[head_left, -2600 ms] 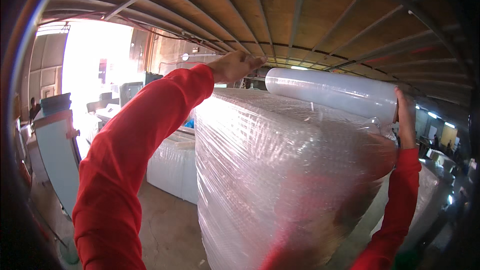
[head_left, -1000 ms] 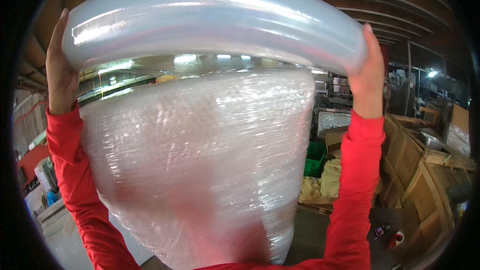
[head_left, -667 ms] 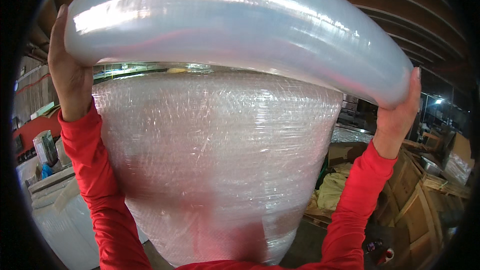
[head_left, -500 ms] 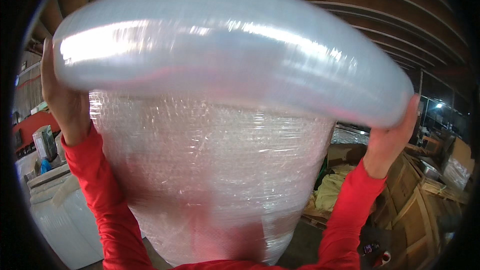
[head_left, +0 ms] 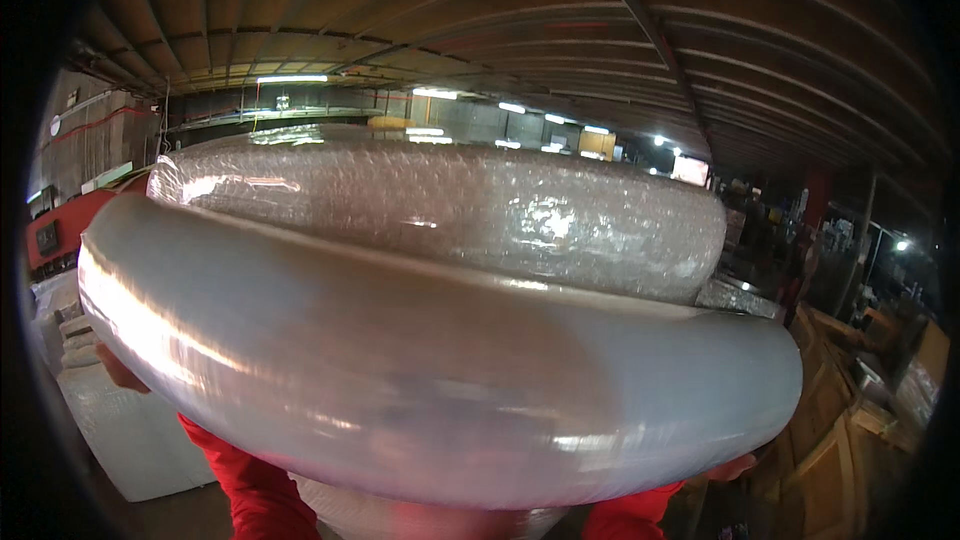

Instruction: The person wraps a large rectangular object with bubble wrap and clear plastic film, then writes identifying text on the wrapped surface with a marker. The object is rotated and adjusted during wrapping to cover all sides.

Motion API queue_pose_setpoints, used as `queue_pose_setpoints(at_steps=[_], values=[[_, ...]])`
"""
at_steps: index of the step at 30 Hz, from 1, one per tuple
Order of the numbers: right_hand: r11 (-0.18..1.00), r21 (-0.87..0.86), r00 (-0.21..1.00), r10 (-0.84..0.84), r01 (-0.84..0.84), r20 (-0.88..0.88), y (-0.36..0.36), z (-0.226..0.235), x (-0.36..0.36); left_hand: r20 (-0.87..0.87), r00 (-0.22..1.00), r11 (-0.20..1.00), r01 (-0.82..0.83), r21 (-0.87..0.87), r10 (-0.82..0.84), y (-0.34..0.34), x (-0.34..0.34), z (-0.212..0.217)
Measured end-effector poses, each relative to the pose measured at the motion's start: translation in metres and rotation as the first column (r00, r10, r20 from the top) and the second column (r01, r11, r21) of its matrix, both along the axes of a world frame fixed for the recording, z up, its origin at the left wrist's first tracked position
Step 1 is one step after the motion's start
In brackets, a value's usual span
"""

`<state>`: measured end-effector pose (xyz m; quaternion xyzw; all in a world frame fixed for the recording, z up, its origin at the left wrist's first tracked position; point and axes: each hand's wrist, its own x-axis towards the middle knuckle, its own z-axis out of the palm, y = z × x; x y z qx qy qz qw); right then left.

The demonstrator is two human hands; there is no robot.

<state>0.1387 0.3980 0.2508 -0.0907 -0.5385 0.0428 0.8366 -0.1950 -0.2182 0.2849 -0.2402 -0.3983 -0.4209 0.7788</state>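
While the left hand shows only as a sliver of palm and fingers at the left end of the stretch-film roll, it appears to be pressed against that end, though how far the fingers curl in cannot be told. From there the roll runs across nearly the whole view, held level and close to the head camera, just in front of the tall bubble-wrapped load, whose rounded top rises behind and above it. Both red sleeves come up from below. At the far end the right hand peeks out under the roll's end; it seems to bear against the roll, but its closure is hidden. Doing this step well, as I judge it, means keeping both ends at the same height so the film lays flat, keeping steady pull so the layer hugs the load without wrinkles, and walking close enough that the roll stays near the wrapped surface. Wooden crates stand to the right, so footing on that side deserves care.
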Motion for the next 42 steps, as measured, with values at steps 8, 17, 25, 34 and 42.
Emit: queue_pose_setpoints(at_steps=[8, 17, 25, 34, 42], values=[[0.92, -0.257, 0.944, 0.323, -0.296, 0.067, -0.009, -0.1, 0.028, 0.297, 0.75, 0.78, 0.625, -0.028, -0.591, -0.021, 0.003, -0.113], [0.662, -0.448, 0.745, 0.666, -0.601, -0.015, -0.079, -0.173, 0.058, 0.486, 0.091, 0.168, 0.979, 0.117, -0.869, -0.016, 0.026, -0.203], [0.348, -0.504, 0.488, 0.855, -0.79, -0.174, -0.144, -0.198, 0.061, 0.803, 0.055, 0.438, 0.859, 0.265, -0.593, -0.035, 0.082, -0.216], [-0.036, -0.6, 0.26, 0.879, -0.799, -0.399, -0.114, -0.217, 0.024, 0.349, 0.937, 0.347, 0.338, -0.875, -0.033, 0.125, 0.231, 0.011], [0.479, -0.548, 0.551, 0.834, -0.686, 0.039, -0.118, -0.21, 0.027, -0.347, 0.937, 0.038, -0.348, -0.937, 0.034, 0.409, 0.215, 0.017]])
